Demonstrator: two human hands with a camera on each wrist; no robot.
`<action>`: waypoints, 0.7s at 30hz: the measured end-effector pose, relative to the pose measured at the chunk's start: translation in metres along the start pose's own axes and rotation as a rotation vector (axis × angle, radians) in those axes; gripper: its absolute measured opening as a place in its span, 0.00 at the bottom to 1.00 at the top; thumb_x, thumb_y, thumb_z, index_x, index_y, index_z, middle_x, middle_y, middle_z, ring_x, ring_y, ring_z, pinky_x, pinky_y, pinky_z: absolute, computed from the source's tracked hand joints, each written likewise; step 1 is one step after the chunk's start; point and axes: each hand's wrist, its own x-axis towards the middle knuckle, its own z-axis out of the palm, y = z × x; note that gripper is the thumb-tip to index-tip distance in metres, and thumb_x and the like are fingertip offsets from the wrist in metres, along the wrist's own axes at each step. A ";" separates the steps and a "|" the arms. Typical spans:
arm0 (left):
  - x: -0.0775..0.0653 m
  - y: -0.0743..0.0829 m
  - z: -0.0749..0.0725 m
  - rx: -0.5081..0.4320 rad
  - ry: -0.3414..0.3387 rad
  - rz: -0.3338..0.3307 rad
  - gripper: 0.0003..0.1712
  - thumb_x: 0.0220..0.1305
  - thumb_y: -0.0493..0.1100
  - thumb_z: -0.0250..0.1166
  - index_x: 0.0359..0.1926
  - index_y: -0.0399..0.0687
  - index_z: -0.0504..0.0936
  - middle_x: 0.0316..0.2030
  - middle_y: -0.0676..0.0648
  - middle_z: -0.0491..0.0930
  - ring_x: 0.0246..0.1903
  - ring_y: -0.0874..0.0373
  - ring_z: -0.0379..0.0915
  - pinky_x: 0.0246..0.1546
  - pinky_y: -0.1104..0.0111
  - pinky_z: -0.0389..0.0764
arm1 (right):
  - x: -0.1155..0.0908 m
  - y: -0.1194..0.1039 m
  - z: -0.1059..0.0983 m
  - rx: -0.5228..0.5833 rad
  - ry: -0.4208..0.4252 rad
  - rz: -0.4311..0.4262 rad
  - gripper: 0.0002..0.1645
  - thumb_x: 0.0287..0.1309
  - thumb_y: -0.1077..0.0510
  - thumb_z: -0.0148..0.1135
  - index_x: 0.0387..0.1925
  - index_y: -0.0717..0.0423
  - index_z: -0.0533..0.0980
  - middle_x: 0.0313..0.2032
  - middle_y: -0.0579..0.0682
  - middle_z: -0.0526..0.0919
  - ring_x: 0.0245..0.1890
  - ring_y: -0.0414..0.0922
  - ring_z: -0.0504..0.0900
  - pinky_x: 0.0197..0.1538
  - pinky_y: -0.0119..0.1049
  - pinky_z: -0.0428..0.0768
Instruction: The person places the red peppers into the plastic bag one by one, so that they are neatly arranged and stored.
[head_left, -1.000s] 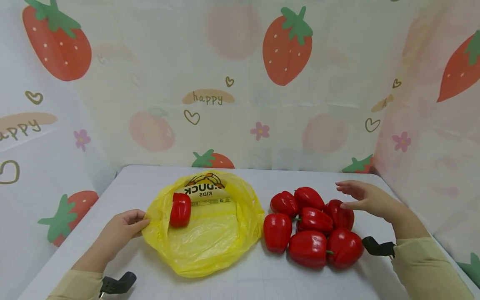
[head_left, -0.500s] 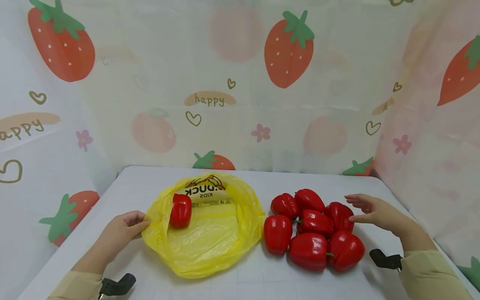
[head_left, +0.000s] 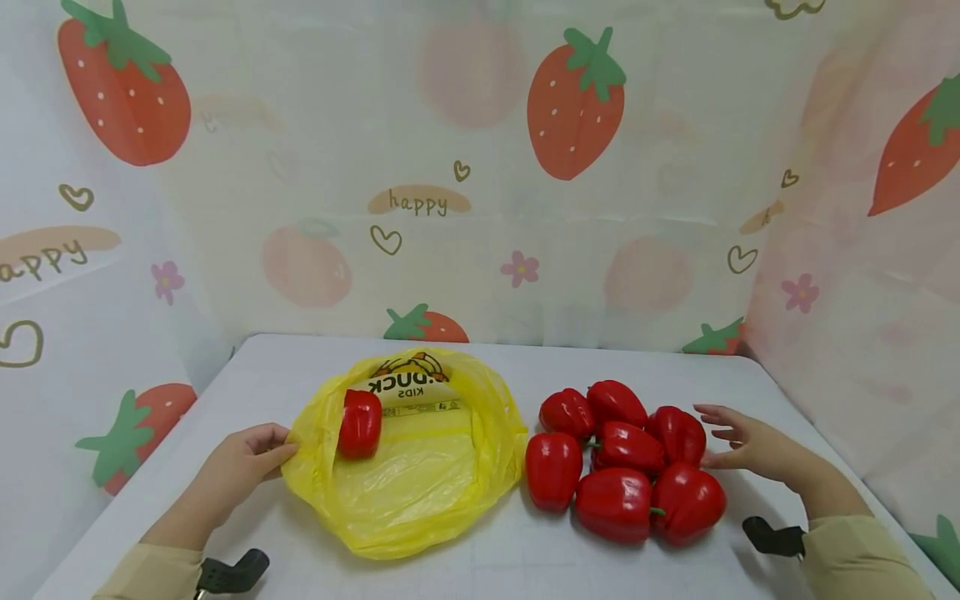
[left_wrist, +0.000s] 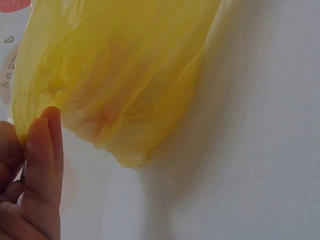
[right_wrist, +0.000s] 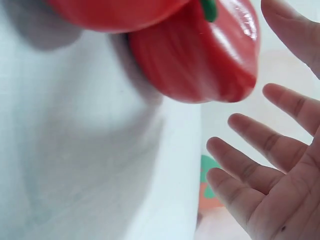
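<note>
Bag [head_left: 423, 479], yellow and translucent, lies on the white table [head_left: 510, 567], mouth facing me, with black lettering reversed on its inner far wall. One red pepper [head_left: 361, 423] sits inside, toward the left, its left edge partly covered by the bag's rim. Left hand [head_left: 243, 462]: clamped on the bag's left edge, film pinched between thumb and fingers; the left wrist view shows this grip close up. Right hand [head_left: 761, 446]: fingers spread apart, nothing held, positioned just beside the right pepper [head_left: 677, 435] of the pile. Contact between thumb and pepper: I cannot tell. The two hands are well apart, one at each side of the work.

Seven red peppers are visible in the pile, grouped closely to the right of the bag. The front pepper [head_left: 613, 506] lies on its side, next to the corner pepper [head_left: 690, 504], with a green stem [head_left: 657, 511] between them. Behind the table, a pale backdrop [head_left: 637, 183] carries printed strawberries, hearts and "happy".
</note>
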 end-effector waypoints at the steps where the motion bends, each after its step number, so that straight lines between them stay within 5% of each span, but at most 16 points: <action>1: 0.000 0.000 0.000 0.000 0.000 0.000 0.22 0.60 0.54 0.60 0.45 0.41 0.76 0.40 0.46 0.78 0.37 0.56 0.74 0.42 0.64 0.80 | 0.001 0.001 0.001 0.004 -0.004 0.008 0.49 0.48 0.52 0.67 0.66 0.60 0.53 0.61 0.70 0.59 0.58 0.69 0.61 0.53 0.58 0.70; 21: 0.000 0.000 0.000 0.005 0.004 -0.014 0.22 0.60 0.54 0.60 0.45 0.41 0.76 0.40 0.47 0.78 0.37 0.56 0.73 0.42 0.64 0.80 | 0.010 0.012 0.015 0.058 -0.026 0.120 0.53 0.45 0.50 0.69 0.67 0.56 0.50 0.61 0.69 0.58 0.58 0.70 0.58 0.45 0.54 0.77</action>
